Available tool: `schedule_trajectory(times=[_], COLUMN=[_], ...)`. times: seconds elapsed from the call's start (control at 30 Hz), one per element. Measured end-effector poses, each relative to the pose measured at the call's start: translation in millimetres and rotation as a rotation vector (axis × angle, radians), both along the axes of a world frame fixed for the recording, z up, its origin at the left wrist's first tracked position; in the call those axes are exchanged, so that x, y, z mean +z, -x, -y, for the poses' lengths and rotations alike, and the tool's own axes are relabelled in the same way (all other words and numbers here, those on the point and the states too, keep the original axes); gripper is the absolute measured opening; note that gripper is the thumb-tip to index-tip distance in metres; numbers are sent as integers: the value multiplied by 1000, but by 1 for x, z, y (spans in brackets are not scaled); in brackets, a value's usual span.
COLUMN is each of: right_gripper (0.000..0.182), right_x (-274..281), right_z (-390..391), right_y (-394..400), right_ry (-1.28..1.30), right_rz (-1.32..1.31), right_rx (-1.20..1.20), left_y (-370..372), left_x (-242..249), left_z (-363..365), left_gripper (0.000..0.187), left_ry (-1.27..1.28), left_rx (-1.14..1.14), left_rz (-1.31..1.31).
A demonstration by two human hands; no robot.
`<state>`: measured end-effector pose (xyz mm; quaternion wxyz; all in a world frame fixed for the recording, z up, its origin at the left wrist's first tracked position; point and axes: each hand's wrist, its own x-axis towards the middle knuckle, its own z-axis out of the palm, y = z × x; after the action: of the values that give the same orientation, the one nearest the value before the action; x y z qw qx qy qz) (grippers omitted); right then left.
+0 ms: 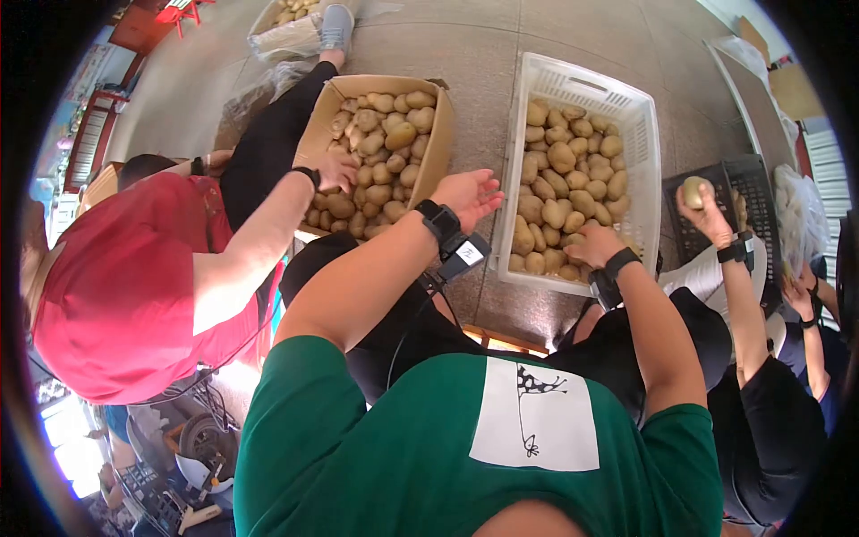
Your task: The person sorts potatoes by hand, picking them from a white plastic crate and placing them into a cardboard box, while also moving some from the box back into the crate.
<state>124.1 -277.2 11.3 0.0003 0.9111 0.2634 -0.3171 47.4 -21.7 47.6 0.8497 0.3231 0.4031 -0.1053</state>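
My left hand [467, 199] is held in the air between a cardboard box and a white plastic crate. Its fingers are stretched out and nothing lies in it. Inside the white crate [646, 161], my right hand [598, 245] reaches down with curled fingers around a potato [573, 240] near the front; the fingertips are partly hidden. Many loose potatoes [562, 159] fill the crate. More potatoes [380, 192] fill the cardboard box [313, 134] to the left. Both my wrists wear black straps with small devices.
A person in red [134, 286] on the left has a hand [335, 170] over the cardboard box. At right, another person's hand [711, 219] holds a potato [694, 191] by a black crate [756, 179]. Another container of potatoes [291, 11] stands at the top.
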Motion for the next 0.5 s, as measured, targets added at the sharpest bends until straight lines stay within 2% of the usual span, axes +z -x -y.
schedule_trajectory(times=[0.17,0.23,0.27,0.33,0.47,0.5], right_gripper=[48,44,44,43,43,42], right_x=[38,57,56,55,72,74], right_z=[-23,-33,-34,-36,-48,-49], right_y=[8,13,14,17,33,34], right_ry=[-134,-343,-345,-706,-912,-981], right_rz=[-115,-518,-517,-666,-708,-742], right_rx=[-123,-522,-520,-546,-607,-495], left_y=[1,1,2,3,5,6], left_x=[-1,-4,-4,-1,22,32], left_z=[6,7,8,11,21,22], left_gripper=[18,19,19,21,23,23], left_ry=[1,39,37,39,80,166], left_rx=[-14,-63,-61,-112,-180,-193], left_rz=[-16,7,9,-4,-25,0])
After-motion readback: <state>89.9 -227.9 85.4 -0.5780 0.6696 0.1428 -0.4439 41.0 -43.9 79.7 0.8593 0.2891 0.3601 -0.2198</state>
